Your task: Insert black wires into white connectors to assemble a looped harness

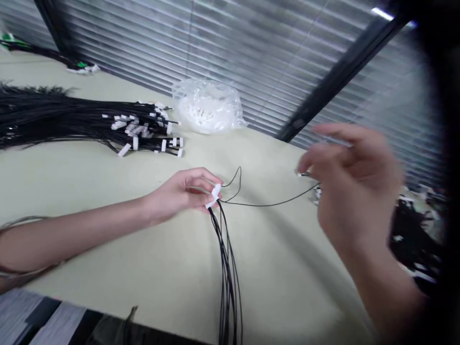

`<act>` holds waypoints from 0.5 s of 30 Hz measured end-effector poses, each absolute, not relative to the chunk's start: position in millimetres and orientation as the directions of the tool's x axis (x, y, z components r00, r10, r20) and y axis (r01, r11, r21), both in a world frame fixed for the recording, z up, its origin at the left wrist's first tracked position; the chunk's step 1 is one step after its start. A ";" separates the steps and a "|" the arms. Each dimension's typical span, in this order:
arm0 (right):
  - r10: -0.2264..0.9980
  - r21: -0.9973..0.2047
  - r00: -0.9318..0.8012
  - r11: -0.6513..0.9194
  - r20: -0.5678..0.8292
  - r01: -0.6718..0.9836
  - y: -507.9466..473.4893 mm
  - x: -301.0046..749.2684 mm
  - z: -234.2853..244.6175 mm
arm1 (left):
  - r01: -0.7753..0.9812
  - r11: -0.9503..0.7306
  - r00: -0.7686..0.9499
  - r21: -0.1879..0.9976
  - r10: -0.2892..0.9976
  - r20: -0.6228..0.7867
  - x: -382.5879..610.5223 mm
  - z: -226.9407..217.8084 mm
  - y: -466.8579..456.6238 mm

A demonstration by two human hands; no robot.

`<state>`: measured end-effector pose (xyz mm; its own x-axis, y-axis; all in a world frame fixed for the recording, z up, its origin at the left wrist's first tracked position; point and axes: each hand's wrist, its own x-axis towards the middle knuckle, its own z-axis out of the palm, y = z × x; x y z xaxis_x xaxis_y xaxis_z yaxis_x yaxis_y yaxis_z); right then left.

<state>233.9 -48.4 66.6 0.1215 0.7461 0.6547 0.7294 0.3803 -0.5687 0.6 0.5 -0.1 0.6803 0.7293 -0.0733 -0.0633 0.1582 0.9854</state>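
Note:
My left hand (194,189) is closed on a white plastic connector (214,194), pinched between thumb and fingers above the table. A bundle of thin black wires (224,258) hangs from this connector toward the table's near edge. From its other side, a thin black wire makes a loop (240,179), and a single wire (269,205) runs right toward my right hand. My right hand (354,177) is raised at the right, blurred by motion, its fingers partly bent. Whether it holds anything is unclear. Near its fingertips shows a small light-coloured wire end (299,173).
Many black wire harnesses (72,120) with white connectors lie at the left. A clear plastic bag (208,105) of small white parts sits at the back, before the blinds (223,43). More dark cables (413,235) lie at the right. Green-marked cables (81,65) rest far left.

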 end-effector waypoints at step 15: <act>0.760 -0.168 -0.267 0.440 0.592 0.882 -60.5 200.1 24.2 | -0.068 0.169 0.688 0.983 0.721 -0.076 1.9 0.0 1.4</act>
